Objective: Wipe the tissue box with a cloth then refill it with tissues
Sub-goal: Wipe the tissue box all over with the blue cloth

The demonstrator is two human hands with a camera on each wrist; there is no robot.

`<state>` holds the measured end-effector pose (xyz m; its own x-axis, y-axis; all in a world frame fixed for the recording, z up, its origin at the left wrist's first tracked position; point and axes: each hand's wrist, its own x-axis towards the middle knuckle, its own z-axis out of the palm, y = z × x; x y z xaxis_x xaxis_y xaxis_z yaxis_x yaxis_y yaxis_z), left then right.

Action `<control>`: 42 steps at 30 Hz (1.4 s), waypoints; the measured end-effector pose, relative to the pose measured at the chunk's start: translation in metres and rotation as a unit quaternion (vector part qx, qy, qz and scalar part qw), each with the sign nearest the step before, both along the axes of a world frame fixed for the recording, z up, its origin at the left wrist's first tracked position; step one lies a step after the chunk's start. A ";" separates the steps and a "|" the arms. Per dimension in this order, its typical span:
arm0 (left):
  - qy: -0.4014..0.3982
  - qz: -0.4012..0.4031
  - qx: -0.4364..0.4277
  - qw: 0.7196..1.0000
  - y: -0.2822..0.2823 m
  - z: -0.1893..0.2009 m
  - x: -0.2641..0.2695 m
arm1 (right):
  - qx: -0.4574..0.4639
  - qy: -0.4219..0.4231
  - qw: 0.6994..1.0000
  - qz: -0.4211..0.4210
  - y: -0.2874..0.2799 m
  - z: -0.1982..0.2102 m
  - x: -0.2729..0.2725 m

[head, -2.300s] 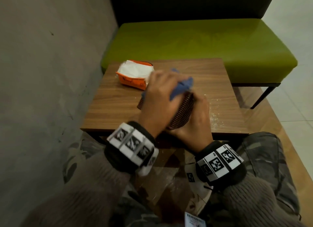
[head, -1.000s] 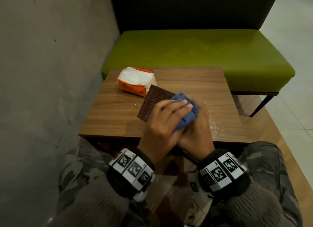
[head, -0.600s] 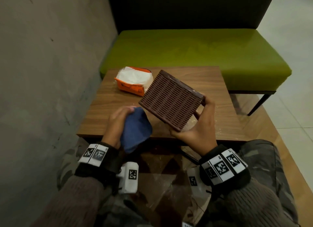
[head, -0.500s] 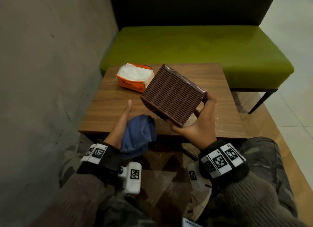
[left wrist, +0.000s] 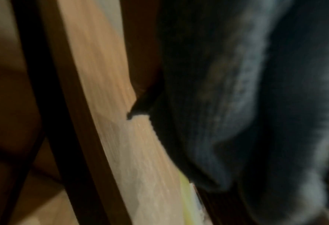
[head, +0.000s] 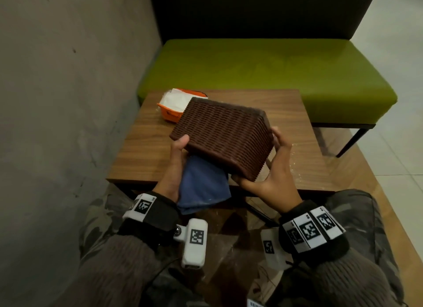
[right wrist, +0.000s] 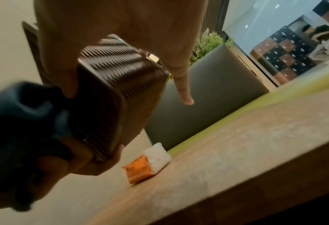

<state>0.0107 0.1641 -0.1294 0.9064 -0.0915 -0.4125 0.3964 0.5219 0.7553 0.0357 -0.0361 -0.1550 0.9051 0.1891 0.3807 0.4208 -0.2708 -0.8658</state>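
The brown woven tissue box (head: 219,132) is held tilted above the table by both hands. My right hand (head: 274,176) grips its near right corner, thumb under the near edge and fingers up the right side. My left hand (head: 176,169) holds the blue cloth (head: 201,187) against the box's underside, with its thumb on the near left corner. The cloth hangs down from that hand. The orange pack of white tissues (head: 174,105) lies at the table's far left. In the right wrist view the box (right wrist: 117,94), cloth (right wrist: 24,114) and tissue pack (right wrist: 146,162) show. The left wrist view is blurred, mostly cloth (left wrist: 256,106).
The small wooden table (head: 146,151) stands against a grey wall (head: 68,100) on the left. A green bench (head: 263,64) with a dark back runs behind it. White specks lie on the table's right part (head: 295,167). My knees are under the near edge.
My right hand lifted the box off the table and turned it. My left hand dropped away with the cloth, then came back up to the box's near left corner.
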 end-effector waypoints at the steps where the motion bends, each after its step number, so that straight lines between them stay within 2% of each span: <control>1: -0.013 -0.004 0.005 1.000 -0.001 -0.001 -0.002 | -0.013 -0.008 1.000 -0.008 0.001 0.000 -0.001; 6: -0.041 -0.015 0.024 0.999 0.000 -0.009 -0.002 | 0.016 0.027 0.999 -0.035 0.009 0.008 -0.007; 11: -0.077 0.020 0.180 0.980 0.021 -0.012 0.004 | 0.004 0.032 0.997 -0.070 0.003 0.015 -0.010; 13: -0.063 0.125 0.203 0.969 0.029 -0.009 0.005 | -0.008 0.014 0.996 -0.084 0.001 0.015 -0.009; 15: -0.090 0.262 0.216 0.936 0.036 -0.002 0.009 | -0.030 -0.016 0.996 -0.080 0.001 0.016 -0.010; 16: -0.126 0.302 0.224 0.918 0.036 0.004 0.011 | -0.041 -0.029 0.996 -0.076 0.002 0.016 -0.011; 18: -0.218 0.312 0.319 0.868 0.025 0.020 0.009 | -0.045 -0.040 0.995 -0.077 0.007 0.014 -0.011; 20: -0.325 0.241 0.456 0.792 0.000 0.031 -0.004 | -0.051 -0.041 0.994 -0.087 0.012 0.010 -0.009; 21: -0.383 0.179 0.497 0.758 -0.016 0.034 -0.014 | -0.064 -0.035 0.993 -0.090 0.013 0.003 -0.006; 22: -0.442 0.109 0.532 0.714 -0.028 0.032 -0.023 | -0.076 -0.019 0.993 -0.088 0.012 -0.003 -0.004; 23: -0.495 0.050 0.575 0.650 -0.039 0.027 -0.032 | -0.083 0.014 0.993 -0.080 0.011 -0.010 -0.002; 24: -0.532 0.020 0.622 0.574 -0.046 0.019 -0.035 | -0.082 0.051 0.993 -0.068 0.012 -0.015 -0.002; 25: -0.541 0.014 0.664 0.516 -0.048 0.013 -0.034 | -0.082 0.067 0.993 -0.061 0.013 -0.017 -0.003; 26: -0.526 0.023 0.693 0.493 -0.048 0.010 -0.029 | -0.078 0.048 0.994 -0.064 0.014 -0.016 -0.003; 27: -0.500 0.037 0.705 0.502 -0.047 0.009 -0.024 | -0.075 0.011 0.994 -0.074 0.015 -0.012 -0.003; 28: -0.476 0.041 0.697 0.535 -0.046 0.011 -0.019 | -0.064 -0.024 0.994 -0.080 0.016 -0.006 -0.004; 30: -0.438 0.044 0.642 0.628 -0.044 0.019 -0.013 | -0.048 -0.072 0.992 -0.089 0.016 0.006 -0.006; 31: -0.415 0.064 0.618 0.665 -0.042 0.021 -0.008 | -0.053 -0.089 0.990 -0.092 0.015 0.006 -0.007; 32: -0.392 0.099 0.602 0.688 -0.039 0.023 -0.001 | -0.061 -0.099 0.989 -0.091 0.014 0.007 -0.010; 34: -0.345 0.179 0.579 0.716 -0.038 0.030 0.009 | -0.073 -0.098 0.989 -0.083 0.014 0.004 -0.013; 35: -0.334 0.190 0.583 0.715 -0.041 0.034 0.011 | -0.075 -0.094 0.989 -0.080 0.017 0.003 -0.014; 36: -0.341 0.172 0.604 0.699 -0.049 0.037 0.008 | -0.077 -0.088 0.990 -0.081 0.019 0.002 -0.015; 39: -0.431 0.070 0.654 0.618 -0.072 0.034 -0.012 | -0.095 -0.107 0.985 -0.098 0.023 0.002 -0.015; 40: -0.448 0.071 0.650 0.609 -0.070 0.033 -0.011 | -0.093 -0.121 0.983 -0.099 0.023 0.002 -0.015; 42: -0.419 0.146 0.633 0.634 -0.056 0.033 0.005 | -0.093 -0.138 0.982 -0.084 0.020 0.002 -0.015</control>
<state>0.0154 0.1076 -0.0963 0.7579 0.0543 0.6501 -0.3955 -0.7542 0.5242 0.0206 -0.0157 -0.1534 0.7963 0.1357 0.5894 0.5688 -0.4995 -0.6534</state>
